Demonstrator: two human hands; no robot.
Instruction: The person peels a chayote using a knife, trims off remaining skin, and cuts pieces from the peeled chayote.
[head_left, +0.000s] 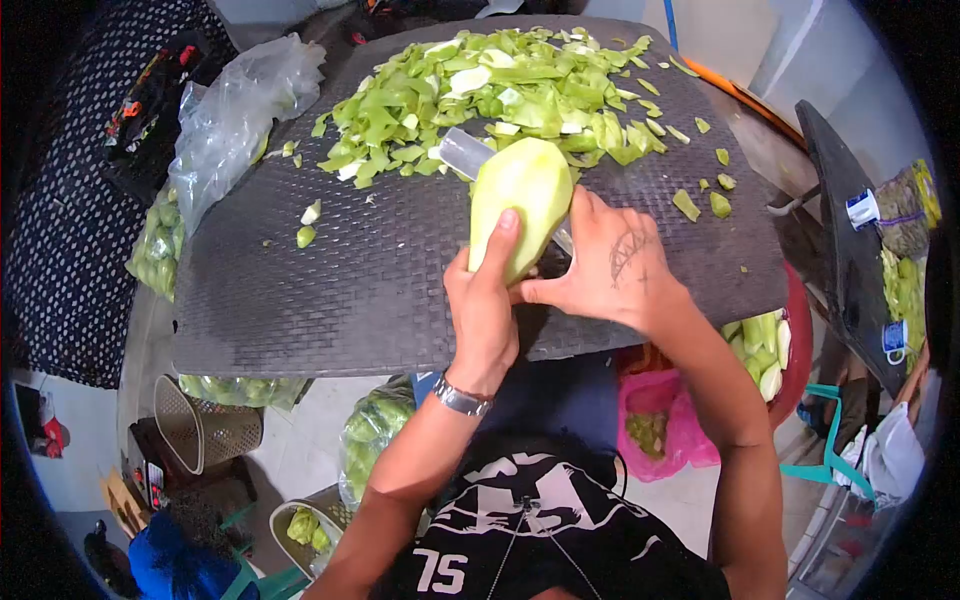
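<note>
Left grip: closed round the fruit's near end, thumb on top
Right grip: curled on the knife, handle hidden
Fruit: held above the counter, left of and beyond the right grip
Long axis: pointing away, far end slightly rightward
Blade: crossing beneath the fruit, tip showing leftward
Nearer hand: left

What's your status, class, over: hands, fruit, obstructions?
Left hand gripping pale-green fruit. Right hand holding knife, partly hidden behind fruit. Peelings heaped just beyond; nothing visibly blocking.
</note>
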